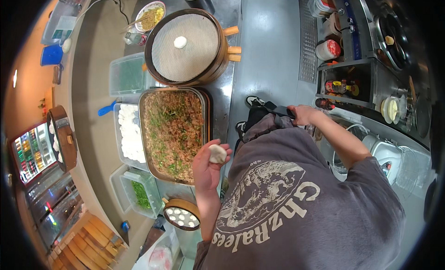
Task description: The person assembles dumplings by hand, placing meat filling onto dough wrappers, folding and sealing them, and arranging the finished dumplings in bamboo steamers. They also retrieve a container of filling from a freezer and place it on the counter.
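Observation:
My left hand [208, 165] is raised beside the tray's near edge, with a small round of pale dough [217, 153] held at its fingers. My right hand [303, 114] is at my waist, its fingers around a dark flat object [283, 111], partly hidden. Next to my left hand lies a large metal tray [142, 130] of minced filling [174, 134] with chopped greens. Beyond it stands a round steamer [222, 37] lined with a woven mat [187, 64], one white dough piece [180, 42] on it. White dough pieces [130, 134] fill a plastic container beside the tray.
A small steamer [197, 211] of white pieces and a tub of chopped greens [140, 194] stand near the tray. A bowl [162, 7] with chopsticks is beside the large steamer. A blue scraper [106, 109] lies at left. Bottles [335, 86] and a wok [393, 44] are at right.

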The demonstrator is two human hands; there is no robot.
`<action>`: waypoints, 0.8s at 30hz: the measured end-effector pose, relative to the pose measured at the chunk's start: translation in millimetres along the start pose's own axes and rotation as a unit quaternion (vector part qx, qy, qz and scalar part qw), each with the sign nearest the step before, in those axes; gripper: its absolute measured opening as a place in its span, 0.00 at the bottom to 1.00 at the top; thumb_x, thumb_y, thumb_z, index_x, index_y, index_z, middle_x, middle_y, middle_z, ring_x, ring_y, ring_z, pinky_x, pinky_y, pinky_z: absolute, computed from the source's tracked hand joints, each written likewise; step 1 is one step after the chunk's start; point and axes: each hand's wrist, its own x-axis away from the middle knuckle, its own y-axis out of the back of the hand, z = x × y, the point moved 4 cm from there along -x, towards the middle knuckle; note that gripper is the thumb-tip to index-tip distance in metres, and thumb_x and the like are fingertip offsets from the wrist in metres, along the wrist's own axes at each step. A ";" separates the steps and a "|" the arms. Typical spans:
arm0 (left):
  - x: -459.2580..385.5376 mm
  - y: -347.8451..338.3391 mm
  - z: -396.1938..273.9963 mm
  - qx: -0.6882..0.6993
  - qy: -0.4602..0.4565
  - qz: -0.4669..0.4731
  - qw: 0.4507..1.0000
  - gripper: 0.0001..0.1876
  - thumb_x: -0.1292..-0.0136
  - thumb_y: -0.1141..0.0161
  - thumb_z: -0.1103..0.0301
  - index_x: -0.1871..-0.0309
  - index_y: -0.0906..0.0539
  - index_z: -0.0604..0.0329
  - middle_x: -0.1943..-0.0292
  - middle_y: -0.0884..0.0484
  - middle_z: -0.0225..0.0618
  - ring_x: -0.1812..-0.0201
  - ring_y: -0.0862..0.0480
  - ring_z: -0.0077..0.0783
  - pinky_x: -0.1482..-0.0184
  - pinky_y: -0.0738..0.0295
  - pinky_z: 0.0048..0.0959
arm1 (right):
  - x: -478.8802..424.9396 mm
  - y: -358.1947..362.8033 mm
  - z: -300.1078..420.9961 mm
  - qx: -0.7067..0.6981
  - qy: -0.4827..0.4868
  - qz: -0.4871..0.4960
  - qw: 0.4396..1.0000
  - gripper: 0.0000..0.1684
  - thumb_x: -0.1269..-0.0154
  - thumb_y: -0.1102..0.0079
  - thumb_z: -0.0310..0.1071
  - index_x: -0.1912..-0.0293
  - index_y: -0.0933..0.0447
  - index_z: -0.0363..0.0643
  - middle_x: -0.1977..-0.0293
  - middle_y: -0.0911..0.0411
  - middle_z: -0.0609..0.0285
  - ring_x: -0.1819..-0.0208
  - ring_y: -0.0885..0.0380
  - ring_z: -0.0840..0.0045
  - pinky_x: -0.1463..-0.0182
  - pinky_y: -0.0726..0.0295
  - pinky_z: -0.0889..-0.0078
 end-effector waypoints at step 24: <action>-114.8 -33.3 159.0 -0.157 0.205 0.139 0.956 0.16 0.32 0.46 0.70 0.46 0.28 0.69 0.57 0.19 0.45 0.56 0.17 0.34 0.53 0.19 0.30 | 123.2 42.5 49.8 -0.164 0.176 0.248 0.938 0.49 0.50 0.35 0.34 0.30 0.47 0.49 0.46 0.24 0.52 0.49 0.24 0.65 0.45 0.29 0.71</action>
